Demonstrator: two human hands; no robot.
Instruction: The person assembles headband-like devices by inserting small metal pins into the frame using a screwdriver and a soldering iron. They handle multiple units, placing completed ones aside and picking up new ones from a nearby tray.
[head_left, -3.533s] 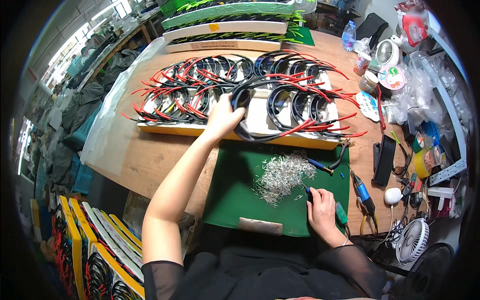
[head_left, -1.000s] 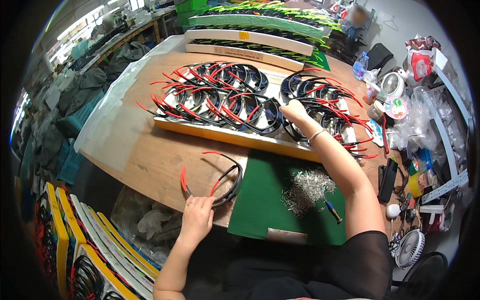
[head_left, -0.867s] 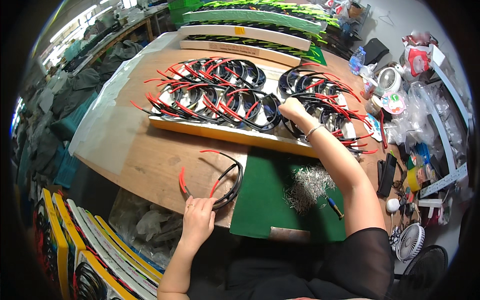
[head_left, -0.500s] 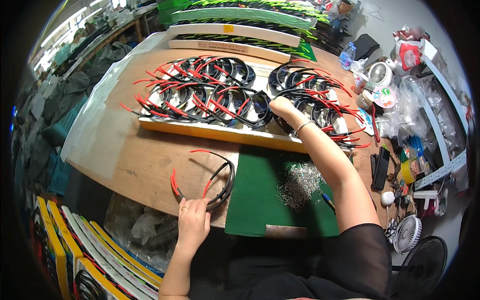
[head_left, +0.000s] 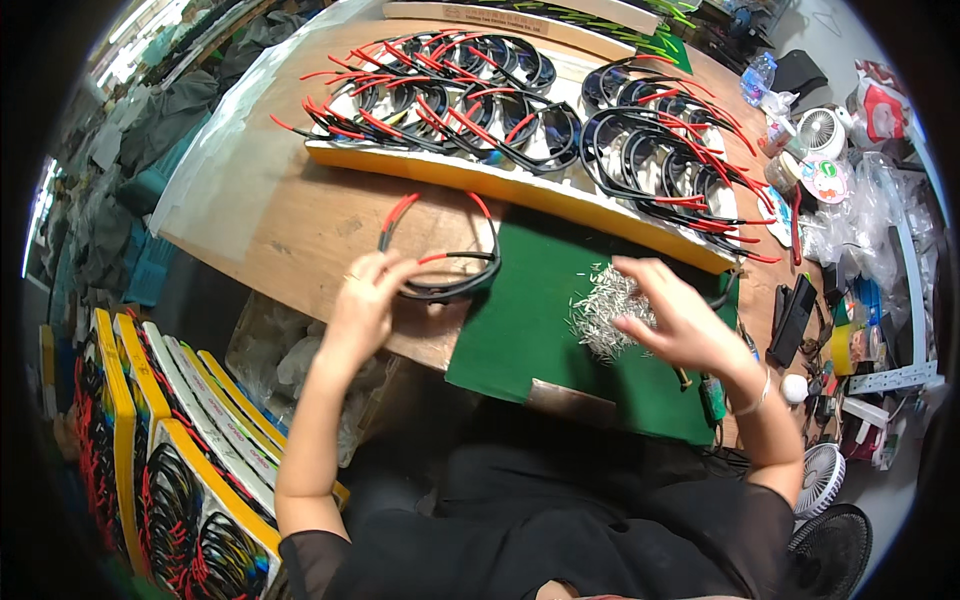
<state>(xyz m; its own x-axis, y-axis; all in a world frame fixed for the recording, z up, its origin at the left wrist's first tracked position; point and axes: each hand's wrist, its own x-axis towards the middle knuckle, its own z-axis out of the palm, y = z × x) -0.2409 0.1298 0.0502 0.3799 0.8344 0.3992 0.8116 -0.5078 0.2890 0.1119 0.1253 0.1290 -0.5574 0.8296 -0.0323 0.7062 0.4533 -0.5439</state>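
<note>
My left hand [head_left: 368, 302] is closed, its fingers pinching a looped black cable [head_left: 452, 292] with red ends at the front edge of the wooden table. Part of the loop rests over the edge of a green mat [head_left: 520, 260]. Above the mat, my right hand [head_left: 680, 315] hovers with thumb and fingers apart, holding nothing I can see. Beneath and beside its fingertips lies a heap of small silvery pins [head_left: 598, 318]. Behind both hands stands a long shallow box [head_left: 420, 172] with a yellow side, filled with coiled black cables with red ends.
A screwdriver-like tool with a green handle [head_left: 713, 398] lies at the mat's right edge. Further right are a black case [head_left: 792, 318], red-handled pliers [head_left: 796, 228] and a small white fan [head_left: 820, 132]. Boxes of cables [head_left: 200, 500] stand at lower left.
My right hand has come back from the box of coils to above the pins. My left hand still holds the cable, turned a little. The view has shifted, so the table sits higher.
</note>
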